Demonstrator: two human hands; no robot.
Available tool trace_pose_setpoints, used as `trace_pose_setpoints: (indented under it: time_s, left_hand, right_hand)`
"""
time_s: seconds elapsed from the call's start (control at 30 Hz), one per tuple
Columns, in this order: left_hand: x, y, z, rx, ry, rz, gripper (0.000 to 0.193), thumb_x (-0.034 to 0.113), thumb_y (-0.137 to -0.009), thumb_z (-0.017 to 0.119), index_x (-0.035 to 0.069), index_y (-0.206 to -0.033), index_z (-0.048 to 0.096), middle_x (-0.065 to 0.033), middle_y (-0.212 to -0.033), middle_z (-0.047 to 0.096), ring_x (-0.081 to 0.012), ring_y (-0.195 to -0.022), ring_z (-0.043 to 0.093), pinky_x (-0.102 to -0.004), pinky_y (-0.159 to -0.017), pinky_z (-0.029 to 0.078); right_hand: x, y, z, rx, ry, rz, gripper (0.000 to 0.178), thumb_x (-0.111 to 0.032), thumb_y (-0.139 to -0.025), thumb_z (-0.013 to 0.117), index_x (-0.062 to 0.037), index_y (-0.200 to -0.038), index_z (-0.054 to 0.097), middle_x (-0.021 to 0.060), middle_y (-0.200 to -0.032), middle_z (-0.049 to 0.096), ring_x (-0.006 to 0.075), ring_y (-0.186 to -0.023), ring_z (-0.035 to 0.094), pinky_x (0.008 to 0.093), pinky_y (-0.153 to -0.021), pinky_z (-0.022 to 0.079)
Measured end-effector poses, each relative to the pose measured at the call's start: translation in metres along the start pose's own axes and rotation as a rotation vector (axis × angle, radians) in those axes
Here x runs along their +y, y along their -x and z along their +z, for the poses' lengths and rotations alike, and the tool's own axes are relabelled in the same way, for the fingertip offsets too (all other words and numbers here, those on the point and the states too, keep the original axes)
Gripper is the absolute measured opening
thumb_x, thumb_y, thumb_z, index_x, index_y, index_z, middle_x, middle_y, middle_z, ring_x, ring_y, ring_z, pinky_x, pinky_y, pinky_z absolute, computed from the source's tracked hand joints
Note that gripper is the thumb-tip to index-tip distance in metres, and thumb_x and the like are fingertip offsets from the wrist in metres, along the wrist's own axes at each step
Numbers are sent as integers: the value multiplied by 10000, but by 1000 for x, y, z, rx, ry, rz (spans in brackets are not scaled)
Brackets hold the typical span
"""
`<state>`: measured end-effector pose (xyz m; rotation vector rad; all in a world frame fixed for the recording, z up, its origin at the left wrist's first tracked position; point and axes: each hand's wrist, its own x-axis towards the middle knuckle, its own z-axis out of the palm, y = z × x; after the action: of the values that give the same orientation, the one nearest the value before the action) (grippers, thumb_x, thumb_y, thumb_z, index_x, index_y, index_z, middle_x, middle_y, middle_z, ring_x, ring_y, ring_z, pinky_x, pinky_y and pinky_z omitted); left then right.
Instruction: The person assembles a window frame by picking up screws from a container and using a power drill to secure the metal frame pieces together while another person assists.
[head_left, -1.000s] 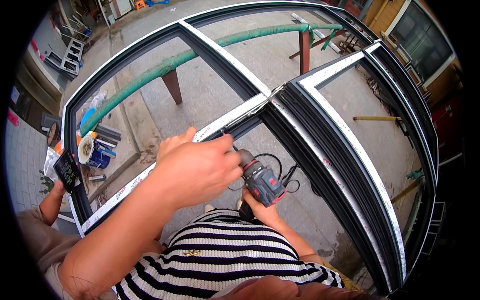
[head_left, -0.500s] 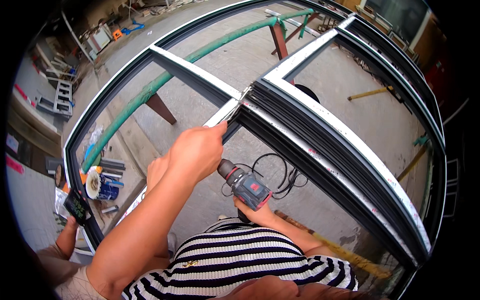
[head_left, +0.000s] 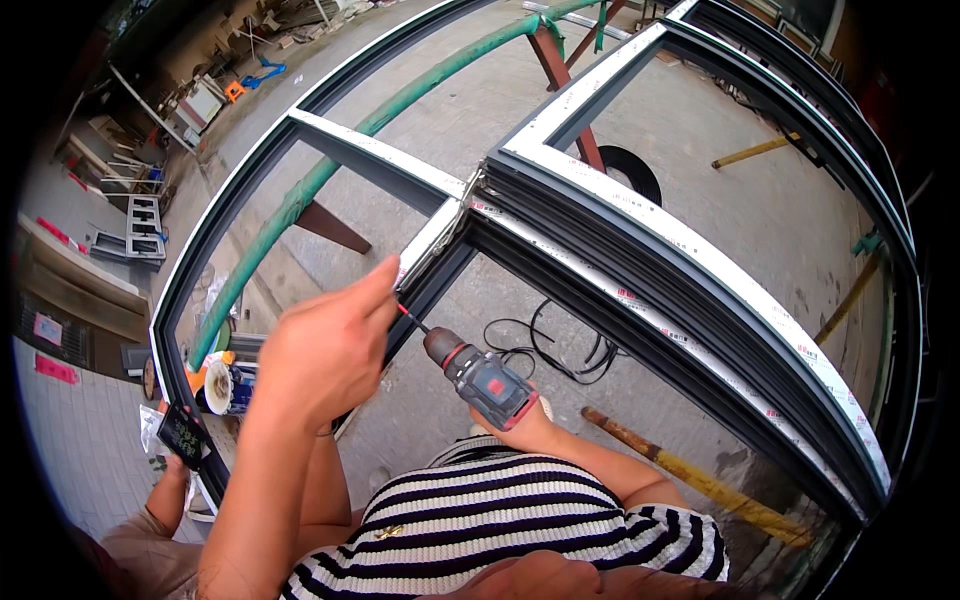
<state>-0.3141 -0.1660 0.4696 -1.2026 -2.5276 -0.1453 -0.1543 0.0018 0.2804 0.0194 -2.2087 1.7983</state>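
Observation:
In my right hand (head_left: 535,428) I grip a cordless drill (head_left: 492,388). Its chuck aims up and left, and a thin bit with a red part near its end reaches toward a white and dark grey frame bar (head_left: 425,245). Another person's hand (head_left: 322,350), whose arm comes from the left, stretches one finger to that bar just above the bit tip. Beneath that arm lies my left forearm (head_left: 325,480). My left hand is hidden behind the other person's hand, so its fingers and anything in them do not show.
The large curved window frame (head_left: 640,205) rests over a green-wrapped rail (head_left: 300,195) with brown legs. A black cable (head_left: 575,370) lies on the floor beside a yellow pole (head_left: 700,490). At left, another hand (head_left: 172,485) holds a dark tablet (head_left: 182,436) near a paint bucket (head_left: 220,388).
The other person's hand has drawn back from the frame's joint, down and left, with one finger now extended. The drill's bit has come into sight. My right hand keeps hold of the drill.

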Motion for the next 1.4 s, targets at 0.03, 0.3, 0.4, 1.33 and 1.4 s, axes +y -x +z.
trace_pose_setpoints:
  time_s: [0.03, 0.3, 0.4, 1.33, 1.4]
  left_hand:
    - [-8, 7, 4, 49, 136, -116, 289, 180, -893, 544, 15, -1129, 527, -96, -922, 602, -245, -829, 590, -327, -686, 473]
    - [-14, 36, 42, -62, 273, -377, 333, 324, -880, 649, 23, -859, 509, -239, -645, 581, -468, -665, 582, -514, -567, 435]
    - [-21, 40, 47, -118, 245, -412, 326, 326, -879, 649, 32, -858, 509, -236, -682, 603, -451, -698, 596, -501, -583, 445]
    - [-12, 2, 53, 224, 129, 89, 216, 62, -696, 730, 106, -904, 691, -40, -879, 557, -244, -866, 522, -355, -749, 413]
    - [-15, -1, 55, 206, 127, 120, 201, 65, -699, 727, 98, -892, 683, -35, -862, 552, -236, -852, 521, -352, -729, 421]
  right_hand:
    - [1, 0, 0, -6, -17, 19, 165, -115, -739, 745, -39, -855, 654, 102, -748, 677, 230, -667, 676, 324, -619, 517]
    - [-24, -6, -9, -24, 42, 41, 146, -127, -753, 743, -53, -840, 652, 84, -750, 675, 228, -671, 669, 318, -632, 518]
    - [-21, -6, -8, -51, 65, 63, 124, -137, -779, 725, -63, -853, 657, 76, -775, 684, 224, -706, 678, 330, -663, 527]
    - [-32, -10, -11, -1, 213, -37, 78, -117, -778, 697, -94, -843, 661, 61, -769, 680, 231, -701, 672, 347, -646, 528]
    - [-32, -10, -11, 1, 177, -9, 86, -119, -776, 700, -89, -847, 662, 63, -776, 683, 226, -707, 675, 345, -653, 530]
